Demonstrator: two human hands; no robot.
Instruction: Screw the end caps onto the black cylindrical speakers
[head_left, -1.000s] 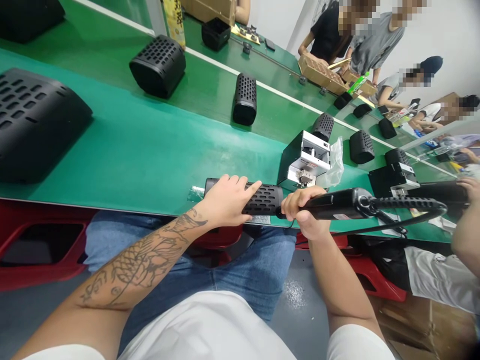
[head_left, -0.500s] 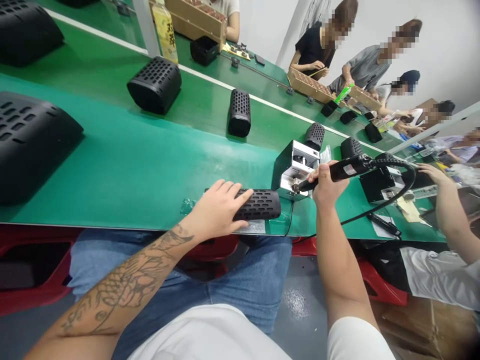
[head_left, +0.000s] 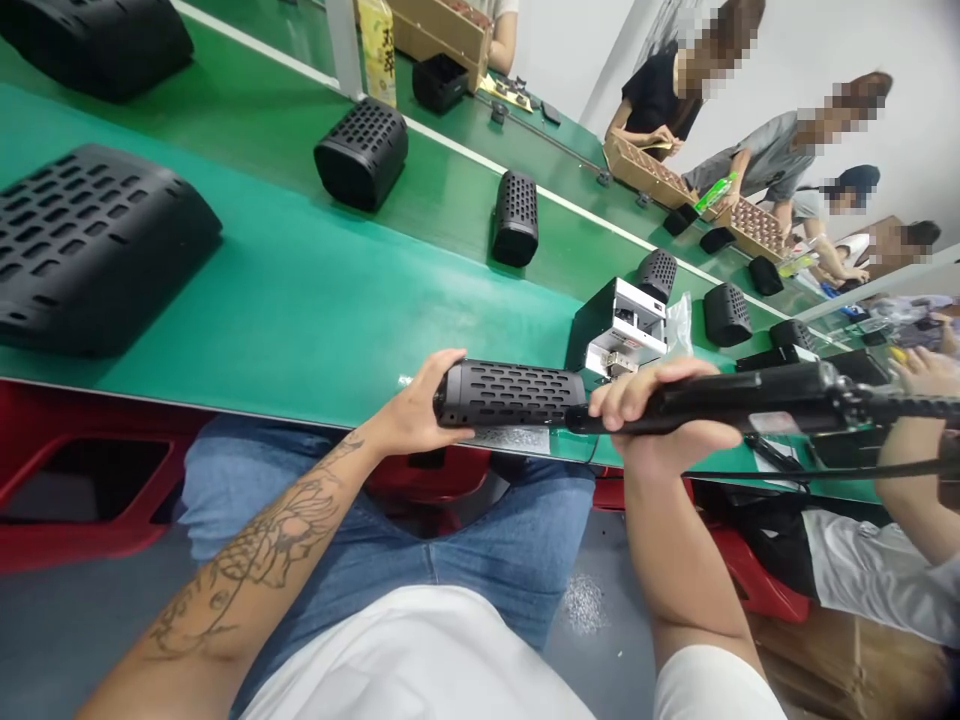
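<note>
My left hand (head_left: 416, 410) grips the left end of a black perforated speaker shell (head_left: 510, 394), which lies lengthwise at the near edge of the green belt (head_left: 300, 310). My right hand (head_left: 652, 420) is wrapped round a black electric screwdriver (head_left: 750, 400), held level. Its tip meets the shell's right end. The screwdriver's cable (head_left: 900, 408) runs off to the right.
A grey screw feeder box (head_left: 619, 335) stands just behind the shell. More black perforated shells (head_left: 514, 218) lie along the belt, with a large one (head_left: 90, 250) at the left. Other people work at the far side and a person's arm (head_left: 911, 470) is at my right. Red stools sit below.
My right hand brought the screwdriver from the feeder box down to the shell's right end. My left hand shifted from on top of the shell to gripping its left end.
</note>
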